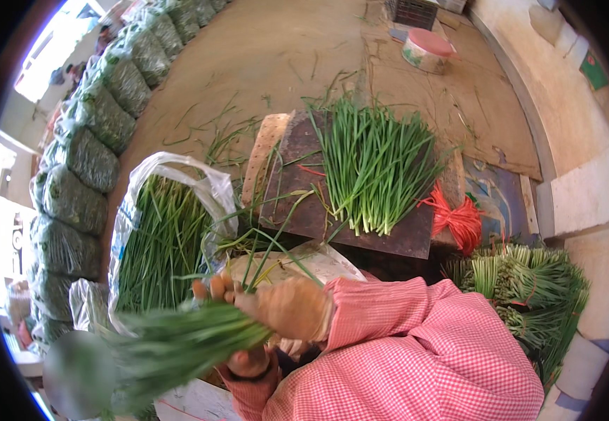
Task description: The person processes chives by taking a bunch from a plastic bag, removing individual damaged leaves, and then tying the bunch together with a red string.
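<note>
A bunch of long green leaves, like garlic chives [188, 337], lies blurred across the lower left. My left hand [249, 360] grips it from below, near its stem end. Over the bunch reaches my right hand [283, 305], fingers bent around a few loose leaves; the glove or skin on it looks brownish. On the dark board [299, 210] before me rests a loose pile of cut chives [378, 168], pale stem ends towards me. Left of the board, an open plastic bag [220, 189] holds many more chives [162, 247].
Red plastic ties [457, 221] hang at the board's right edge. Tied bundles [531, 289] are stacked at the right. Filled plastic bags [115, 84] line the left side. A round pink-topped stool or tub [428, 50] and a dark crate [412, 13] stand farther off; scattered leaves litter the floor.
</note>
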`<state>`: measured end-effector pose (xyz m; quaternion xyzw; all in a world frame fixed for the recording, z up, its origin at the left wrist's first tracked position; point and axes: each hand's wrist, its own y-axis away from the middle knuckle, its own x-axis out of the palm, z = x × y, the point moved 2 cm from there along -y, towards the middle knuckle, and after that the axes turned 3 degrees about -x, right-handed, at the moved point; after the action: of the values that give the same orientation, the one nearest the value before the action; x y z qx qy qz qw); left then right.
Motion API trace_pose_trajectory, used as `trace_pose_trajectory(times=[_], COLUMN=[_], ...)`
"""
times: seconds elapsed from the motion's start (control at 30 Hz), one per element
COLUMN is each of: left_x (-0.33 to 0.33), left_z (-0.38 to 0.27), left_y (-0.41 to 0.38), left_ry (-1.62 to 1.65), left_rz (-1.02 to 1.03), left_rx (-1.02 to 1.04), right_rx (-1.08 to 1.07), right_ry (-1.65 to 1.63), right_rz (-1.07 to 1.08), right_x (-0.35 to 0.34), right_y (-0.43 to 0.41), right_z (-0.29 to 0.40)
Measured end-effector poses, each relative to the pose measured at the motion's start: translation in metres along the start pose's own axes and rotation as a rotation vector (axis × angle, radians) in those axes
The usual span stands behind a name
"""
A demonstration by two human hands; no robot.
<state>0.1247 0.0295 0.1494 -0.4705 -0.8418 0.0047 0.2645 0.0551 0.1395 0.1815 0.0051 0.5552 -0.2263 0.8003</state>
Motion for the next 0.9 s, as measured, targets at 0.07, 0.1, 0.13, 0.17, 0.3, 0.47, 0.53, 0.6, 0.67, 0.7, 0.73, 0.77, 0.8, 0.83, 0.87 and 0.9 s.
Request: trace_pose_trajectory(times=[0.07,0.1,0.13,0.17,0.3,0.47,0.53,0.6,0.67,0.7,0.73,0.77,0.8,0.83,0.87,0.9], left_x=[0.050,0.074,0.080,0.086,0.096,0.063,0.068,0.076,0.085,0.085,0.079,0.072,0.066,0.060,0.050,0.038], left_z=[-0.001,0.006,0.024,0.048,0.157,0.225,0.225,0.209,0.203,0.204,0.209,0.211,0.213,0.214,0.213,0.217], left_y=[-0.031,-0.049,-0.068,-0.085,-0.104,-0.079,-0.061,-0.055,-0.065,-0.070,-0.073,-0.074,-0.076,-0.078,-0.075,-0.079], left_ry=[-0.006,-0.021,0.024,0.085,0.131,-1.198,-1.381,-1.499,-1.518,-1.522,-1.508,-1.529,-1.547,-1.566,-1.537,-1.586], left_rz=[0.169,0.273,0.582,0.895,0.332,0.535,0.591,0.630,0.669,0.686,0.632,0.619,0.611,0.603,0.542,0.523], left_rx=[-0.019,-0.048,-0.224,-0.410,-0.661,-0.555,-0.480,-0.457,-0.560,-0.617,-0.668,-0.681,-0.690,-0.699,-0.605,-0.593], right_rx=[0.109,0.161,0.186,0.338,1.071,1.163,1.123,1.129,1.121,1.124,1.146,1.149,1.148,1.147,1.156,1.153], right_ry=[-0.275,-0.400,-0.601,-0.812,-1.621,-2.313,-2.445,-2.475,-2.419,-2.388,-2.368,-2.367,-2.364,-2.361,-2.352,-2.355], right_rz=[-0.383,-0.574,-0.754,-0.757,-0.691,-0.822,-0.831,-0.825,-0.804,-0.791,-0.781,-0.769,-0.764,-0.758,-0.759,-0.768], right_x=[-0.009,-0.009,0.000,0.002,0.021,0.057,0.049,0.053,0.057,0.059,0.060,0.061,0.059,0.058,0.059,0.059], right_y=[0.011,0.018,0.023,0.036,0.074,0.125,0.132,0.137,0.138,0.138,0.137,0.136,0.134,0.132,0.134,0.135], right_z=[-0.030,-0.049,-0.069,-0.090,-0.153,-0.204,-0.206,-0.210,-0.211,-0.209,-0.209,-0.207,-0.206,-0.206,-0.207,-0.208])
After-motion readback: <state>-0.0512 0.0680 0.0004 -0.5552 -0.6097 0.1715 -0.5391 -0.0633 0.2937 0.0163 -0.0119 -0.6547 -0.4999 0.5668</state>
